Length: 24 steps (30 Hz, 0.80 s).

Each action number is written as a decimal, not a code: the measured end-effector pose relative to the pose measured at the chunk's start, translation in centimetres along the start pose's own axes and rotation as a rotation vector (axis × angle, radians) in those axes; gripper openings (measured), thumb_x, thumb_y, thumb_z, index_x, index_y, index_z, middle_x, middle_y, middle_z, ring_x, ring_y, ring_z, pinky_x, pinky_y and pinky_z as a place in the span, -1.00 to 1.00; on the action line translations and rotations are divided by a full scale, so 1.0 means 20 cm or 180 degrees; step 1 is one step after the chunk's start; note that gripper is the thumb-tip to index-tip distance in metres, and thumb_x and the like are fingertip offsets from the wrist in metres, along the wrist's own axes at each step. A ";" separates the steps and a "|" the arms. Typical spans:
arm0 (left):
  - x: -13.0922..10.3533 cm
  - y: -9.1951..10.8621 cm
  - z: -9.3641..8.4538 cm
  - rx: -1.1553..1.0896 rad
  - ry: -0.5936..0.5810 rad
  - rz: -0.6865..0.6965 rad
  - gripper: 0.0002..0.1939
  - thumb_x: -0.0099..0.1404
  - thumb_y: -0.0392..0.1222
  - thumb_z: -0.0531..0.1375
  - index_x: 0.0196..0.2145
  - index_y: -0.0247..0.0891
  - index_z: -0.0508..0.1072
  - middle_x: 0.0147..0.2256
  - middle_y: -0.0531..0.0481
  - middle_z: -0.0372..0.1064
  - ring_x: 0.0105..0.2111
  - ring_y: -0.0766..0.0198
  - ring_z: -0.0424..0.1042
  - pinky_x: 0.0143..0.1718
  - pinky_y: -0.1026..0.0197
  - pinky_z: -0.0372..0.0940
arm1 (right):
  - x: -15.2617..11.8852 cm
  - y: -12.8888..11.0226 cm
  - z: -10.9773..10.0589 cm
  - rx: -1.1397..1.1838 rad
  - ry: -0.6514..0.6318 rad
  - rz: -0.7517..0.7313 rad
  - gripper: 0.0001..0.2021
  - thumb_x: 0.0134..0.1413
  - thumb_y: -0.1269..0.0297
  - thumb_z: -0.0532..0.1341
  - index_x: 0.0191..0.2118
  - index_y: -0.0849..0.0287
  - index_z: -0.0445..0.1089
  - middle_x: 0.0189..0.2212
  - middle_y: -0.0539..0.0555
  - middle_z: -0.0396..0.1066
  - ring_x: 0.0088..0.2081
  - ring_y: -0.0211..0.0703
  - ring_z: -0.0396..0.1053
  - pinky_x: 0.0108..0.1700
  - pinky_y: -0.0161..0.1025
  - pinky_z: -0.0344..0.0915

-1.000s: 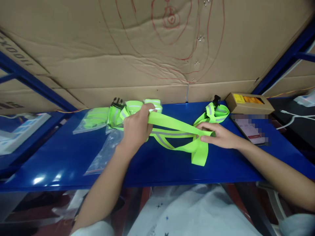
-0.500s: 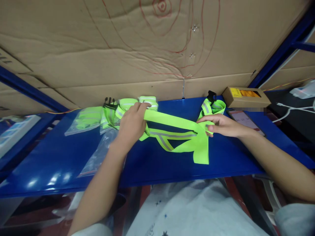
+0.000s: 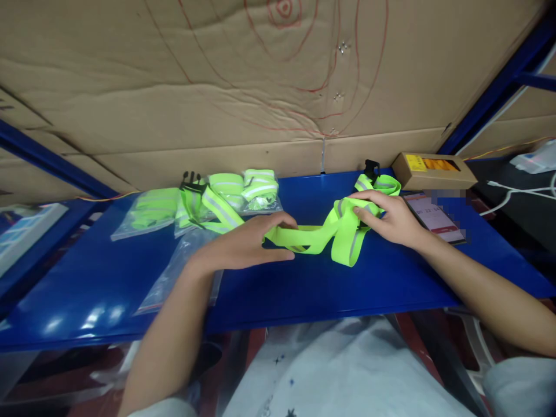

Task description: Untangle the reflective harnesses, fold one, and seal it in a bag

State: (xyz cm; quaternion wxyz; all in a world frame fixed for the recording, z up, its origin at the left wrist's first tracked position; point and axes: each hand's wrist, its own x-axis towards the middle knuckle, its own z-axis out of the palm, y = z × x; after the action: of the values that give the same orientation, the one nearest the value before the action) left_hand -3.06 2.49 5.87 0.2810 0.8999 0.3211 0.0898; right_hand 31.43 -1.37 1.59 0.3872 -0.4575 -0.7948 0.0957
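A neon-yellow reflective strap (image 3: 299, 238) with a grey stripe runs in loose loops between my hands. My right hand (image 3: 391, 217) is closed on gathered folds of it, thumb on top; one loop hangs below the fingers. My left hand (image 3: 243, 243) is around the strap's left part, its thumb and fingers spread apart with the strap passing between them. Past that hand, the strap leads up to a black buckle (image 3: 193, 182) at the left. Another black buckle (image 3: 372, 169) stands at the strap's right end, behind my right hand.
Bagged yellow straps (image 3: 154, 208) lie along the back of the blue table (image 3: 269, 295), against a cardboard wall (image 3: 217, 116). A clear plastic bag (image 3: 167, 278) lies by my left forearm. At the right are a phone (image 3: 434, 214) and a cardboard box (image 3: 434, 171).
My left hand has moved down and its fingers have spread. My right hand has gathered the strap into folds, and the flat hanging end has become a loop.
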 end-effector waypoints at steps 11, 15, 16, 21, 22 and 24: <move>0.00 0.02 0.03 0.0038 0.0192 -0.0023 -0.70 0.46 0.01 0.20 0.08 -0.06 0.43 -0.18 0.07 0.57 -0.23 0.23 0.57 -0.20 0.23 0.36 | 0.00 -0.03 0.02 0.0373 0.0248 0.0171 -0.87 0.29 0.15 0.29 -0.17 0.03 0.37 -0.31 0.02 0.43 -0.30 -0.12 0.39 -0.27 -0.18 0.34; 0.04 0.03 0.10 0.0447 0.0573 0.0094 -0.63 0.48 -0.19 0.09 0.21 -0.11 0.32 0.08 -0.04 0.53 0.00 0.13 0.57 0.02 0.11 0.38 | 0.00 -0.05 0.04 0.0504 0.0139 0.0116 -0.87 0.31 0.16 0.28 -0.10 0.04 0.40 -0.26 0.02 0.48 -0.26 -0.12 0.43 -0.21 -0.19 0.37; 0.05 0.03 0.13 0.0576 0.0761 0.0097 -0.58 0.46 -0.23 0.08 0.25 -0.13 0.29 0.11 -0.07 0.51 0.02 0.11 0.57 0.02 0.10 0.39 | 0.00 -0.05 0.04 0.0521 0.0102 0.0113 -0.86 0.32 0.15 0.29 -0.08 0.04 0.42 -0.24 0.02 0.50 -0.24 -0.12 0.44 -0.19 -0.20 0.38; 0.10 0.03 0.22 0.1408 0.1731 -0.0105 -0.58 0.38 -0.38 0.02 0.11 -0.17 0.45 -0.03 -0.05 0.60 -0.18 0.10 0.61 -0.22 0.14 0.35 | -0.01 -0.05 0.04 0.0427 -0.0241 0.0130 -0.74 0.30 0.01 0.32 -0.09 0.08 0.51 -0.23 0.04 0.58 -0.27 -0.10 0.49 -0.20 -0.20 0.37; 0.10 0.02 0.22 0.1471 0.1884 -0.0159 -0.62 0.37 -0.38 0.01 0.02 -0.18 0.50 -0.10 -0.05 0.62 -0.22 0.10 0.60 -0.26 0.15 0.32 | 0.00 -0.05 0.02 0.0419 -0.0355 0.0073 -0.71 0.27 -0.02 0.33 -0.09 0.09 0.52 -0.24 0.04 0.58 -0.27 -0.09 0.50 -0.20 -0.20 0.37; 0.09 0.02 0.19 0.1385 0.2117 -0.0262 -0.68 0.36 -0.35 0.02 -0.11 -0.22 0.54 -0.23 -0.06 0.61 -0.30 0.12 0.57 -0.33 0.18 0.26 | 0.01 -0.06 0.00 0.0480 -0.0648 -0.0077 -0.64 0.23 -0.04 0.36 -0.02 0.11 0.51 -0.19 0.07 0.59 -0.22 -0.06 0.52 -0.16 -0.19 0.38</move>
State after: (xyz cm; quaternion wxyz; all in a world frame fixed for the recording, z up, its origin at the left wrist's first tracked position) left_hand -0.17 1.74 2.89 -0.0321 0.8466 0.4418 0.2949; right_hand 30.62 -2.00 2.38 0.3389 -0.4054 -0.8260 0.1964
